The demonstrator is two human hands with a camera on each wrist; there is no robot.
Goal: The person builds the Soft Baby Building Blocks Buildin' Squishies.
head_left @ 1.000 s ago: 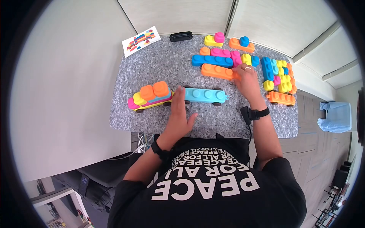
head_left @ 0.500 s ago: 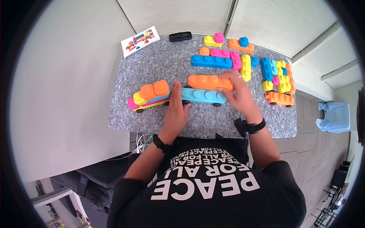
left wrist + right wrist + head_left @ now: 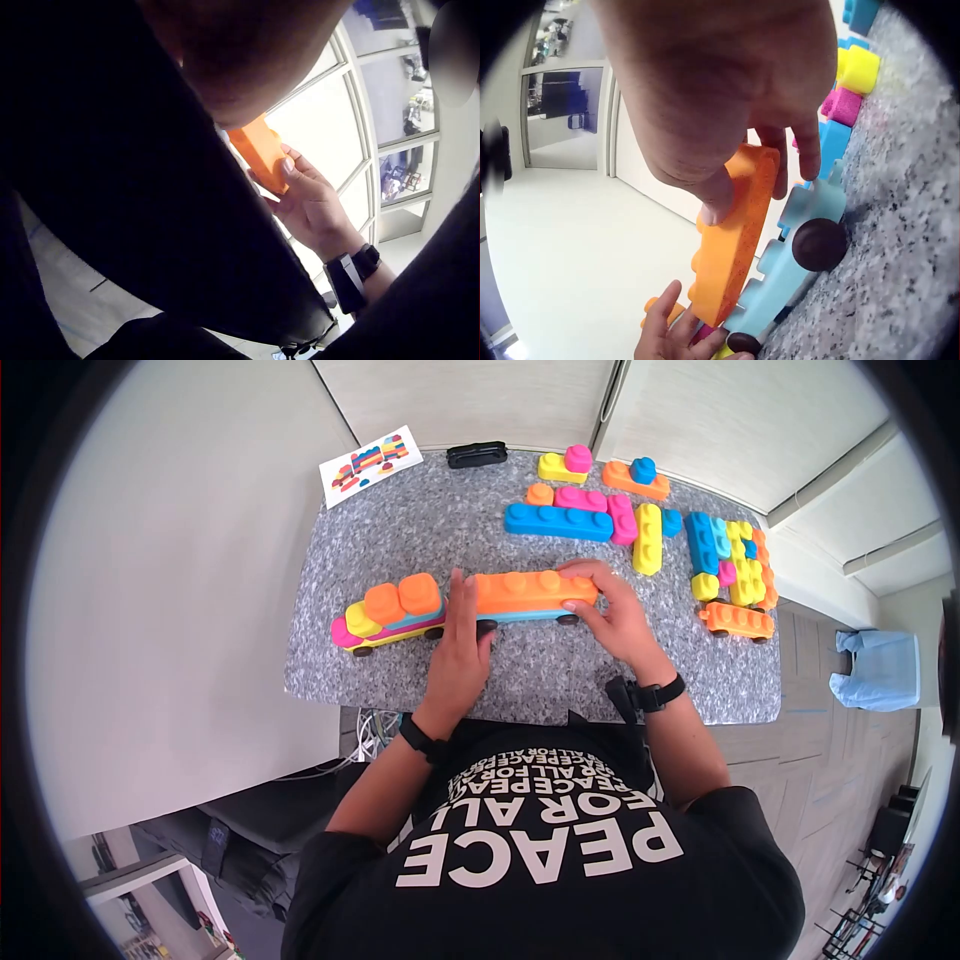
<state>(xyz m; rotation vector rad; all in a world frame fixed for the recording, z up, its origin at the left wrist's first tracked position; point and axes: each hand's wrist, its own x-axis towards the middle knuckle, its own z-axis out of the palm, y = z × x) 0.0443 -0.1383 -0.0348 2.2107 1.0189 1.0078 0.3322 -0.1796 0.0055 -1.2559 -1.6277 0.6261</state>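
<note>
My right hand (image 3: 617,622) pinches the right end of a long orange building block (image 3: 522,592), thumb in front and fingers behind. The block lies over a light blue wheeled base (image 3: 787,259), overlapping it from above in the head view. In the right wrist view a gap shows between them, with the base's studs visible. My left hand (image 3: 460,655), fingers straight and close together, stands at the base's left end. Just left of it is a toy truck front (image 3: 380,632) of pink, yellow and light blue blocks, topped by two orange ones.
Behind lie a long blue block (image 3: 557,522), a yellow block (image 3: 647,540) and several others. A wheeled orange base (image 3: 738,620) is at the right edge. A picture card (image 3: 370,467) and a black case (image 3: 477,455) lie at the back.
My right hand has brought the orange block from the back group leftward and toward me, over the light blue base. My left hand has stayed by the base's left end, shifting slightly left.
</note>
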